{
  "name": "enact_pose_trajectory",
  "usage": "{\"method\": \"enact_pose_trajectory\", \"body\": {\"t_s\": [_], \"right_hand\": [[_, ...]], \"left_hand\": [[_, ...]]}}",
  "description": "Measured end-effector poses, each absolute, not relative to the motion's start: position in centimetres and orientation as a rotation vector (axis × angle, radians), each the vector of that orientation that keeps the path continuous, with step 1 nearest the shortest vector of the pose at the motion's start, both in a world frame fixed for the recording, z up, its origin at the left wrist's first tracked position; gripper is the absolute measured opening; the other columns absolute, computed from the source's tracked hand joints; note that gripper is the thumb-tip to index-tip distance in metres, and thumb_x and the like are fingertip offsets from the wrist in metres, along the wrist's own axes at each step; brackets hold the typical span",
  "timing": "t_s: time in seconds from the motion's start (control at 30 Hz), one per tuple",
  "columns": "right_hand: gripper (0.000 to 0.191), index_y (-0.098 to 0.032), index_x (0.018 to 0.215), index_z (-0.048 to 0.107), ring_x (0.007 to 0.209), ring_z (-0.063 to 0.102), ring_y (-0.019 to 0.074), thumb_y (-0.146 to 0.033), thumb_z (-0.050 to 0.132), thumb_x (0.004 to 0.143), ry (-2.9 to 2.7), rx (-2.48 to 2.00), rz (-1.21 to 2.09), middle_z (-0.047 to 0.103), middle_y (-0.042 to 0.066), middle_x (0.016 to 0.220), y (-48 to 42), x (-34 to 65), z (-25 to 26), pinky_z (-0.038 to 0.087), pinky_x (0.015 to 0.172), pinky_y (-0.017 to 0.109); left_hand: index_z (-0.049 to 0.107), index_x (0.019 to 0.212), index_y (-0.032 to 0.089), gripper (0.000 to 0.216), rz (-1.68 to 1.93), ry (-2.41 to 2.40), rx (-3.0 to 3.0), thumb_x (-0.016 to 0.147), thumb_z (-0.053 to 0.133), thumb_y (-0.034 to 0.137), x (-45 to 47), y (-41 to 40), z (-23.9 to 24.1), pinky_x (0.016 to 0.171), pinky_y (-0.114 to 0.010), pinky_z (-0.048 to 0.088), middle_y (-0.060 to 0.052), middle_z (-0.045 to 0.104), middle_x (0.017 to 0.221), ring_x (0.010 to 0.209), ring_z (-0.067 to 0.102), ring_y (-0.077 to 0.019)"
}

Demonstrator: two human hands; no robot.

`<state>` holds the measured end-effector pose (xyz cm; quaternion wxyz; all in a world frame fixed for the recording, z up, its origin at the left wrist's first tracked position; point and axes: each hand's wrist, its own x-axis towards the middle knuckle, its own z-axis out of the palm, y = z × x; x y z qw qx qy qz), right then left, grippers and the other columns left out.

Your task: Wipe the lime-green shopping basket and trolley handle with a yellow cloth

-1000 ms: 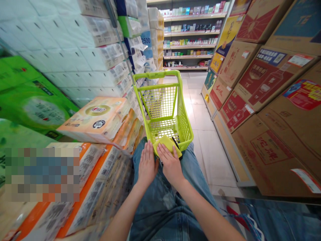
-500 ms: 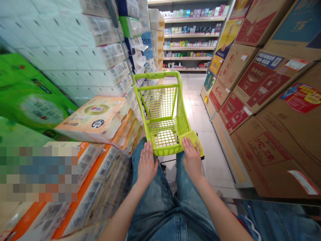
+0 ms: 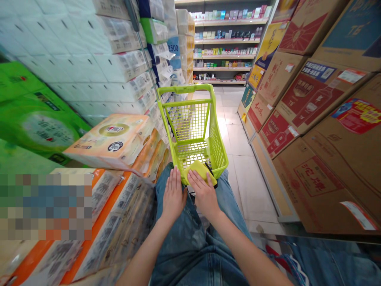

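A lime-green plastic shopping basket (image 3: 220, 155) with a mesh-patterned floor and walls stands in front of my knees. My left hand (image 3: 173, 194) lies flat with straight fingers at its near left corner, and nothing shows in it. Under the fingers of my right hand (image 3: 205, 195) is a folded yellow cloth (image 3: 200, 168), pressed on the near rim left of its middle. A dark edge pokes out at the cloth's right side. The palm side of both hands is hidden.
Packs of tissue (image 3: 108, 137) are stacked close on my left. Cardboard cartons (image 3: 312, 171) line the right side. Shelves of small boxes and bottles (image 3: 226, 51) stand at the far end. Between them runs a tiled floor (image 3: 235, 119). A metal pole (image 3: 145, 55) rises beside the basket's handle.
My right hand has slid left along the near rim with the yellow cloth, from the right corner toward my left hand. My left hand and the basket have hardly moved.
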<state>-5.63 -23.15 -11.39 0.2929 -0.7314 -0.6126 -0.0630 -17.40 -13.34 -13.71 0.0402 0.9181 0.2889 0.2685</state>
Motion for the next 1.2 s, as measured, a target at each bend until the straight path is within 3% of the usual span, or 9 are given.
{"method": "enact_pose_trajectory", "body": {"t_s": [0.27, 0.4, 0.67, 0.8, 1.0, 1.2], "right_hand": [[0.076, -0.025, 0.148, 0.042, 0.14, 0.044, 0.0182, 0.004, 0.033, 0.079, -1.38, -2.039, -0.343, 0.054, 0.007, 0.146, -28.4, 3.5, -12.8, 0.008, 0.122, 0.055], [0.079, -0.023, 0.15, 0.039, 0.142, 0.042, 0.0201, 0.004, 0.034, 0.076, -1.308, -2.102, -0.359, 0.05, 0.008, 0.149, -28.1, 3.1, -12.8, 0.013, 0.122, 0.055], [0.07, -0.014, 0.149, 0.04, 0.146, 0.034, 0.0164, 0.003, 0.036, 0.081, -1.501, -2.043, -0.216, 0.046, 0.007, 0.153, -22.7, -6.6, -11.8, -0.005, 0.124, 0.045], [0.064, -0.013, 0.149, 0.041, 0.146, 0.033, 0.0164, -0.001, 0.038, 0.086, -1.558, -1.994, -0.195, 0.045, 0.008, 0.153, -20.8, -8.8, -11.7, -0.004, 0.124, 0.041], [0.069, -0.02, 0.149, 0.04, 0.144, 0.038, 0.0144, 0.002, 0.036, 0.084, -1.635, -1.955, -0.193, 0.05, 0.007, 0.149, -23.5, -5.5, -11.5, -0.007, 0.123, 0.047], [0.076, -0.023, 0.149, 0.04, 0.14, 0.045, 0.0179, 0.004, 0.035, 0.078, -1.463, -2.057, -0.307, 0.054, 0.008, 0.146, -28.0, 2.0, -12.1, 0.004, 0.122, 0.054]], "left_hand": [[0.001, 0.157, 0.011, 0.082, 0.802, 0.912, 2.815, 0.091, 0.049, 0.018, -17.1, -13.5, -13.6, 0.118, -0.051, 0.033, -0.02, 0.024, 0.162, 0.151, 0.019, -0.0308], [0.002, 0.157, 0.01, 0.082, 0.809, 0.911, 2.818, 0.091, 0.049, 0.018, -17.2, -13.5, -13.6, 0.118, -0.051, 0.033, -0.02, 0.024, 0.162, 0.151, 0.019, -0.0307], [-0.001, 0.157, 0.011, 0.083, 0.807, 0.898, 2.814, 0.09, 0.048, 0.016, -17.3, -13.5, -13.7, 0.118, -0.051, 0.032, -0.021, 0.023, 0.162, 0.152, 0.017, -0.0302], [-0.002, 0.158, 0.013, 0.08, 0.796, 0.912, 2.831, 0.09, 0.042, 0.011, -17.5, -13.3, -13.7, 0.118, -0.051, 0.032, -0.02, 0.021, 0.163, 0.152, 0.016, -0.0285], [-0.001, 0.157, 0.011, 0.083, 0.813, 0.911, 2.816, 0.091, 0.049, 0.018, -17.3, -13.4, -13.8, 0.117, -0.052, 0.034, -0.021, 0.024, 0.161, 0.151, 0.019, -0.0309], [0.0, 0.158, 0.012, 0.081, 0.838, 0.893, 2.788, 0.093, 0.048, 0.02, -17.0, -13.5, -13.7, 0.116, -0.053, 0.035, -0.02, 0.024, 0.161, 0.151, 0.021, -0.031]]}}
